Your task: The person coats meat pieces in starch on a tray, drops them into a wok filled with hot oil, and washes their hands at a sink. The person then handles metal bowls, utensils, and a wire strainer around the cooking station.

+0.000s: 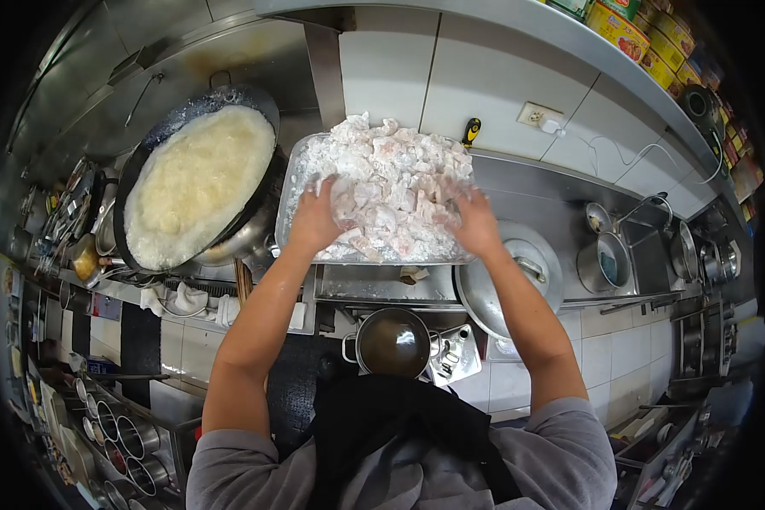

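Note:
A rectangular metal tray stands on the counter, heaped with flour-coated pieces, which look like raw meat; the exact kind cannot be made out. At the tray's left side my left hand touches the floured heap, thumb apart from the fingers. My right hand is at the right side of the heap, its fingers spread and dusted white. Motion blurs both sets of fingertips, and neither hand shows a piece gripped.
Left of the tray, a large black wok holds foaming, pale oil. A big round metal lid lies to the right, by a pot near the sink. Below is another pot with brownish liquid. A yellow-black-handled tool stands behind.

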`<action>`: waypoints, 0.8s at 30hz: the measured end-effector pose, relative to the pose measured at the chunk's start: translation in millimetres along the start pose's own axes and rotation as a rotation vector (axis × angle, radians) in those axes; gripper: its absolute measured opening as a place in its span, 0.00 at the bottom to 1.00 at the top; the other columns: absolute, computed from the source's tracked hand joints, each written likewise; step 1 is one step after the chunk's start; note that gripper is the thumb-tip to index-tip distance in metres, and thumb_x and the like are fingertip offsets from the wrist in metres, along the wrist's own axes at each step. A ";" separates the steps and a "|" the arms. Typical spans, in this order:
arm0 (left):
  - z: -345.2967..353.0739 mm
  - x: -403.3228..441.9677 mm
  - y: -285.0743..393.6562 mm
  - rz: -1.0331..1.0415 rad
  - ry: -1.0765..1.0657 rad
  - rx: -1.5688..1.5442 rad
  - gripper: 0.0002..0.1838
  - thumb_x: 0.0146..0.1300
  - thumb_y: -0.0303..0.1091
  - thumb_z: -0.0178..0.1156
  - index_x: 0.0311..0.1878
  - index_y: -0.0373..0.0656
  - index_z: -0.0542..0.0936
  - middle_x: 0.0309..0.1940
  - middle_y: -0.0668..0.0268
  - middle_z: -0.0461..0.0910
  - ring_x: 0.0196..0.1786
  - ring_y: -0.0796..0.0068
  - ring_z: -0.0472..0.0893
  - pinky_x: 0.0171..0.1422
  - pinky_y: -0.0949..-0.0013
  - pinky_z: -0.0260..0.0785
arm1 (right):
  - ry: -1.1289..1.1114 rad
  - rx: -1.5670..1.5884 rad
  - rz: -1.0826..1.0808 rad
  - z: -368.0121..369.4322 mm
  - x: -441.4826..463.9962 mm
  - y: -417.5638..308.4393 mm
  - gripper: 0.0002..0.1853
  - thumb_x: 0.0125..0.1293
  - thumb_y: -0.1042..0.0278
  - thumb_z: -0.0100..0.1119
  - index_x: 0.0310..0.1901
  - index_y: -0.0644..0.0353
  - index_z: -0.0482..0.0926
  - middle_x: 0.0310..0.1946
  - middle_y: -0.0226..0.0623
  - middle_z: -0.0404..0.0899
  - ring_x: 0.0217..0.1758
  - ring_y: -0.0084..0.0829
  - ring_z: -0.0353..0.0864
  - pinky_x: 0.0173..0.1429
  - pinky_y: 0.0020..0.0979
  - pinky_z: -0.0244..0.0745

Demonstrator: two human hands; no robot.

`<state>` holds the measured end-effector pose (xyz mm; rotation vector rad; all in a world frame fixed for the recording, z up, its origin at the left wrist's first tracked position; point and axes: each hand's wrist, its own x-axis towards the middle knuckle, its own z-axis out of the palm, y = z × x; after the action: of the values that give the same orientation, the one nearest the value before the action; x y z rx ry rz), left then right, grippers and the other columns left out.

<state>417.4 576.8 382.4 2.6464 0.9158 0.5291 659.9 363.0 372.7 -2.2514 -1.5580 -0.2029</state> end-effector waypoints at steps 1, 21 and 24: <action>-4.2 1.0 -3.3 -0.096 -0.086 0.014 0.49 0.51 0.51 0.72 0.74 0.50 0.58 0.66 0.41 0.65 0.68 0.40 0.65 0.69 0.48 0.63 | -0.037 -0.042 0.167 -2.5 5.3 7.2 0.35 0.66 0.50 0.59 0.73 0.46 0.61 0.65 0.59 0.66 0.64 0.60 0.69 0.68 0.50 0.65; 52.1 -13.4 79.1 -0.149 -0.108 -0.116 0.64 0.42 0.52 0.77 0.78 0.56 0.47 0.46 0.38 0.76 0.48 0.40 0.80 0.53 0.49 0.75 | 0.171 0.439 0.322 85.6 26.2 -65.0 0.48 0.57 0.46 0.67 0.73 0.60 0.55 0.59 0.59 0.72 0.60 0.56 0.74 0.65 0.44 0.68; 70.1 -8.3 64.3 -0.004 -0.070 -0.269 0.63 0.42 0.49 0.77 0.78 0.56 0.47 0.42 0.41 0.79 0.47 0.43 0.80 0.52 0.50 0.75 | 0.197 0.751 0.277 93.9 24.7 -56.8 0.46 0.57 0.55 0.69 0.73 0.62 0.57 0.63 0.55 0.70 0.64 0.51 0.72 0.68 0.41 0.65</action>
<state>475.7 512.4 342.6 2.4046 0.7704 0.5155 607.0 438.9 308.7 -1.7440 -0.9743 0.2053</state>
